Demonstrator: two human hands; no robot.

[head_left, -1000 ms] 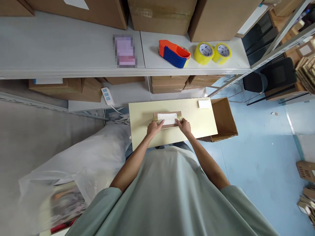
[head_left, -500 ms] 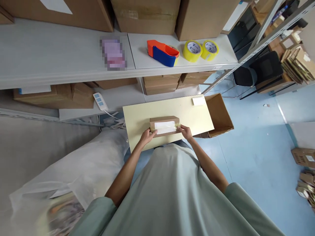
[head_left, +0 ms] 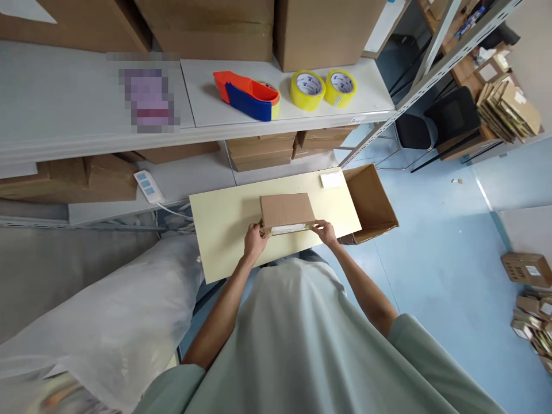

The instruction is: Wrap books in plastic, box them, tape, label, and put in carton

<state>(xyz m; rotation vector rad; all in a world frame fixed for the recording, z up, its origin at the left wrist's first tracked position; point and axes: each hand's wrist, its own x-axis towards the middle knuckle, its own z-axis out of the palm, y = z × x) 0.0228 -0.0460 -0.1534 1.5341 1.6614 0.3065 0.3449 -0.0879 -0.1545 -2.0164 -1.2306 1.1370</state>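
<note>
A small brown cardboard box (head_left: 286, 209) is held between both hands over a pale yellow tabletop (head_left: 224, 224). Its plain brown face points up, and a white label (head_left: 288, 228) with clear tape shows on the side toward me. My left hand (head_left: 256, 238) grips the box's left near corner, fingers closed on it. At the right near corner, my right hand (head_left: 324, 230) pinches the edge between thumb and fingers. Whether the box's underside touches the tabletop I cannot tell.
On the shelf (head_left: 198, 118) lie a red and blue tape dispenser (head_left: 248, 96) and two yellow tape rolls (head_left: 307, 90). A white block (head_left: 332, 180) sits at the tabletop's far right. Beside it stands an open carton (head_left: 371, 201). A plastic bag (head_left: 129, 310) bulges at left.
The box has been tipped: its labelled face, which was turned up to me, now faces my body, and the plain face is on top. The view has shifted somewhat right.
</note>
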